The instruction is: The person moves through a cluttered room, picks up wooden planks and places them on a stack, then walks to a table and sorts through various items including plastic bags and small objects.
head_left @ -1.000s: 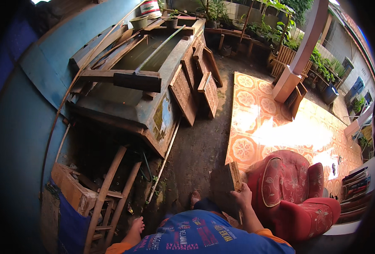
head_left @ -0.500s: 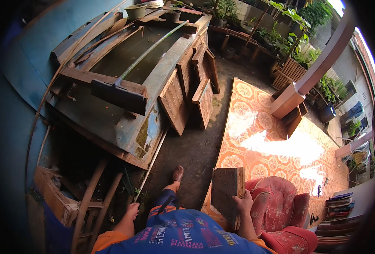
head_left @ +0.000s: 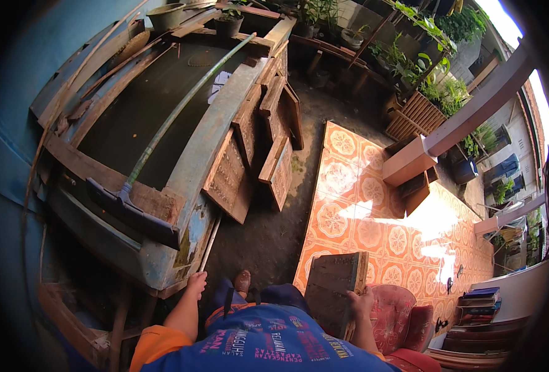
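My right hand [head_left: 361, 301] is closed on the edge of a dark, thick wooden board [head_left: 330, 286], carried upright at my right side. Its face is rough and its edge is paler. My left hand [head_left: 196, 285] is closed around the lower end of a thin, light pole [head_left: 211, 243], which runs along the side of a raised water tank [head_left: 191, 155]. More wooden boards with studded faces [head_left: 230, 177] lean against the tank's right wall. Part of the pole is hidden behind the nearest leaning board.
A squeegee [head_left: 132, 211] with a long green handle lies across the tank. Orange patterned tiles [head_left: 333, 220] spread to the right, with a pink pillar [head_left: 404, 162] standing on them. A red armchair [head_left: 393, 319] is close on my right. Potted plants [head_left: 352, 37] line the back.
I have stepped forward, so the tank and leaning boards are closer. My left hand has come up beside the tank's near corner. The board remains in my right hand.
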{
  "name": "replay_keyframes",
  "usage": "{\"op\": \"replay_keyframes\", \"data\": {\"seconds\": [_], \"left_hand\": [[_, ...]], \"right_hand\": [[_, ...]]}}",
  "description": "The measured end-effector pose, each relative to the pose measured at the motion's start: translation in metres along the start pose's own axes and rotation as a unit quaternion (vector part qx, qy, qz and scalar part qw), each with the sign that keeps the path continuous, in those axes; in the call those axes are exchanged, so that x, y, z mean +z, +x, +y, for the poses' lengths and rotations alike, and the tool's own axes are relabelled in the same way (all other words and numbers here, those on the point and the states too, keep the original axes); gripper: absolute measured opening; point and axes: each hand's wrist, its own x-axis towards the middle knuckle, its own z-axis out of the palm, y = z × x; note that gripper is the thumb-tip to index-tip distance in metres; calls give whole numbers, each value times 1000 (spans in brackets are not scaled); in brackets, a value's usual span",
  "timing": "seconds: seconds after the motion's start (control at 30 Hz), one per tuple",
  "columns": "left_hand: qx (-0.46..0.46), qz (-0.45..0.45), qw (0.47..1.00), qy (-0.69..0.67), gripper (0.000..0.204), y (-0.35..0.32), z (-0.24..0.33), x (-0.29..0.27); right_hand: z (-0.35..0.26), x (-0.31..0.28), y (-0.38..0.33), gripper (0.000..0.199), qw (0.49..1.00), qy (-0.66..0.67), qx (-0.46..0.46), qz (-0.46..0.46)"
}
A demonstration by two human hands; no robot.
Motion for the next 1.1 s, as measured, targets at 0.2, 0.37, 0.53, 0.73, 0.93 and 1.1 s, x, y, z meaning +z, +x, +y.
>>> {"op": "replay_keyframes", "data": {"seconds": [0.2, 0.37, 0.53, 0.73, 0.93, 1.1], "left_hand": [[34, -2, 999, -15, 32, 28, 78, 38], [-9, 25, 1000, 8, 34, 19, 92, 68], [-34, 91, 995, 6, 31, -10, 115, 107], [136, 184, 961, 153, 47, 8, 162, 130], [413, 268, 847, 201, 51, -13, 314, 189], [518, 309, 770, 209, 59, -6, 437, 209]], "right_hand": [[-35, 12, 75, 49, 998, -58, 4, 31], [-48, 20, 162, 54, 1000, -5, 23, -7], [-49, 35, 251, 58, 998, -56, -4, -38], [-107, 57, 314, 62, 991, -104, -11, -83], [-188, 67, 363, 56, 981, -169, -13, -95], [-232, 65, 414, 46, 958, -263, -108, -34]]}}
